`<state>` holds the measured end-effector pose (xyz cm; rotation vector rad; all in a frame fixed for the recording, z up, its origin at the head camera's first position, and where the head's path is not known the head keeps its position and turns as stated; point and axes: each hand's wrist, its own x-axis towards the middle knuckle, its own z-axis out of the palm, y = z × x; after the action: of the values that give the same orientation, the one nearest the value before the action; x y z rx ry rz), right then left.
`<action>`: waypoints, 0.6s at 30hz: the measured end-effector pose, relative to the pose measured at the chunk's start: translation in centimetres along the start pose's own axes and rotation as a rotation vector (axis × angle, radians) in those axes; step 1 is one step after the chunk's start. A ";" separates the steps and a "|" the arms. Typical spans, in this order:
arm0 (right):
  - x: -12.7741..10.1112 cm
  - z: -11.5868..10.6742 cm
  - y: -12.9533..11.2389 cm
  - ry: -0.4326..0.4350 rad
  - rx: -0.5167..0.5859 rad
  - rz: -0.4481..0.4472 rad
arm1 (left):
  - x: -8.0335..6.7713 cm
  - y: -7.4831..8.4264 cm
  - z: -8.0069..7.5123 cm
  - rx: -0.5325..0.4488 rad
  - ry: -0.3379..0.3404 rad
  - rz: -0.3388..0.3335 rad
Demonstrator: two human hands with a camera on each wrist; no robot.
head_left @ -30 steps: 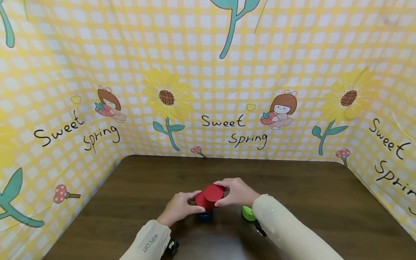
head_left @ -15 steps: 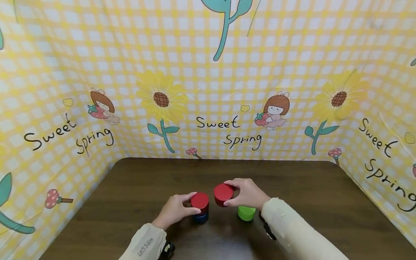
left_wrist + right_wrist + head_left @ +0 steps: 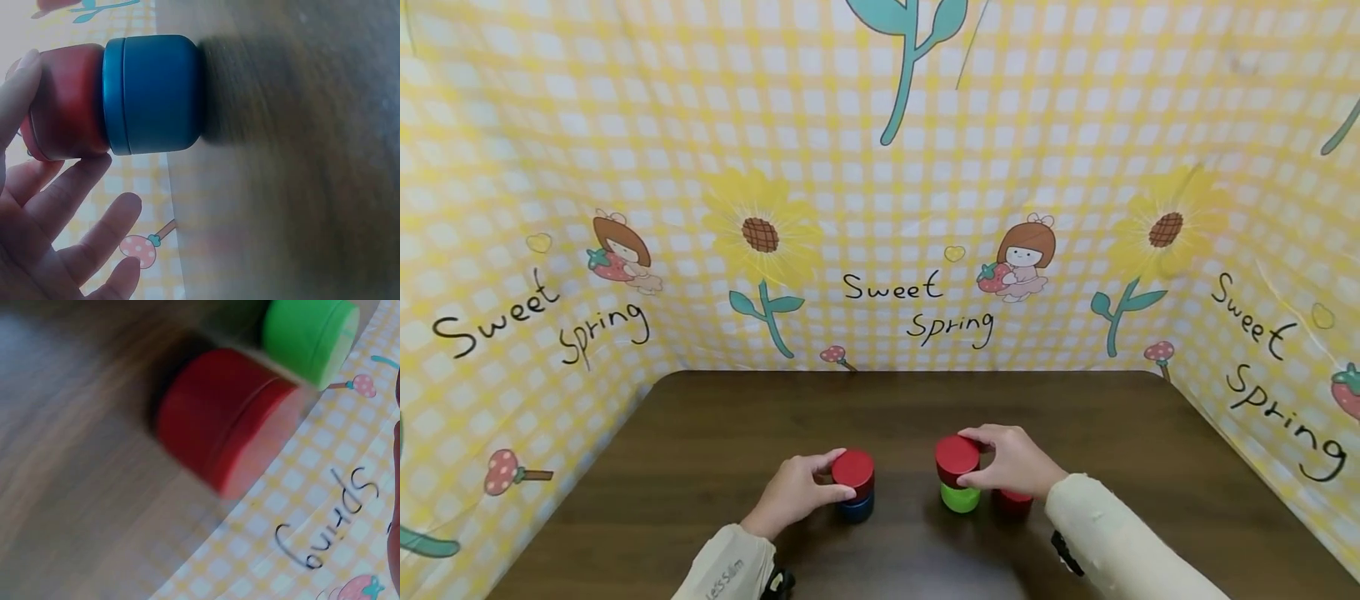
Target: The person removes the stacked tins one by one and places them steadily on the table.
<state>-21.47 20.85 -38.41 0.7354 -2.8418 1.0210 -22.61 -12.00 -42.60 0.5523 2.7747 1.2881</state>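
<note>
On the left, the person's left hand [image 3: 790, 493] is curling its thumb and fingers round a red jar [image 3: 853, 470], which is sitting on top of a blue jar [image 3: 856, 507]; the left wrist view is showing the fingertips [image 3: 25, 75] pressing against the red one while the blue one is standing on the wood. To the right, well apart from that stack, the right hand [image 3: 1013, 460] is gripping a second red jar [image 3: 957, 459] from the side, fingers bent round it, and this one is resting on a green jar [image 3: 959, 497]. Just beside the green jar, on its right and partly under the wrist, a third red jar [image 3: 1013, 501] is standing alone. Everything is sitting toward the near edge of a dark brown wooden table [image 3: 715, 433]. A yellow checked backdrop [image 3: 880, 183] printed with sunflowers and the words "Sweet Spring" is wrapping round the far and side edges.
</note>
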 end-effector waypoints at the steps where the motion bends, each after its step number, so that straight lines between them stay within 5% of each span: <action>1: -0.2 -0.2 0.2 0.004 0.004 0.008 | 0.0 0.0 -0.2 -0.005 0.002 0.004; 18: -4.2 -2.9 4.1 0.120 -0.014 0.039 | 0.5 0.3 -0.6 -0.031 -0.065 -0.020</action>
<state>-19.95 27.16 -39.32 0.5979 -2.7682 1.0125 -23.08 -12.13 -41.92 0.5523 2.6969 1.2827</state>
